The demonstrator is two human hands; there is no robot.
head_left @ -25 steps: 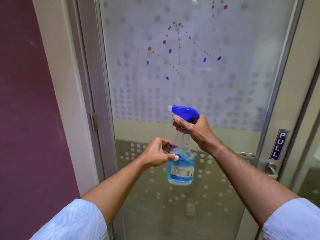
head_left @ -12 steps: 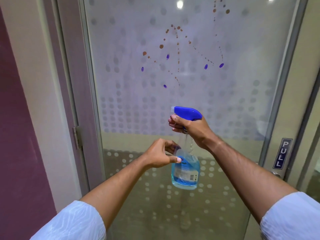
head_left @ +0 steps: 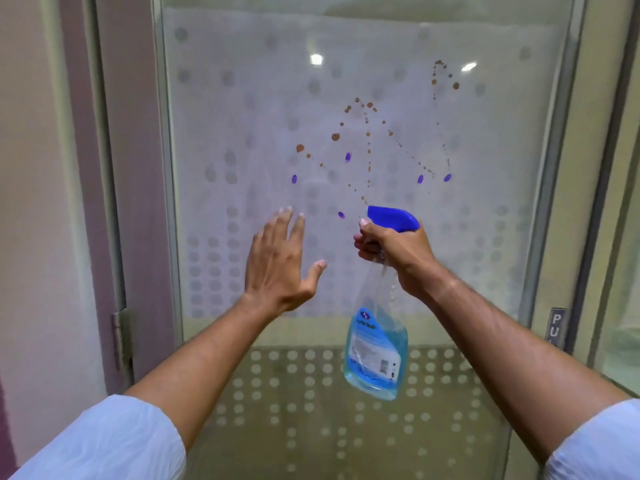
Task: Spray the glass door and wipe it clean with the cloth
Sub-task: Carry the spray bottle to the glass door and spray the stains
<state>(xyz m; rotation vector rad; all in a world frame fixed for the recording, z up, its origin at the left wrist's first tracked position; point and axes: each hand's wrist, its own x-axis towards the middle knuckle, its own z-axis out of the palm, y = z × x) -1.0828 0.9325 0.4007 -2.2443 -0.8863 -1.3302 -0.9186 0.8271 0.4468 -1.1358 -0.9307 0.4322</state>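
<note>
My right hand (head_left: 398, 252): gripping the spray bottle (head_left: 377, 351) by its neck, before the glass door (head_left: 346, 98).
My left hand (head_left: 277, 265): fingers spread, empty, left of the bottle.
Door: brown and purple spots (head_left: 348, 157) above the bottle.

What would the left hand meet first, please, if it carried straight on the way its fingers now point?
Most likely the frosted glass door: the open left hand points up and forward at it, with nothing visible between. Whether the fingertips already touch the glass cannot be told from this view.
</note>
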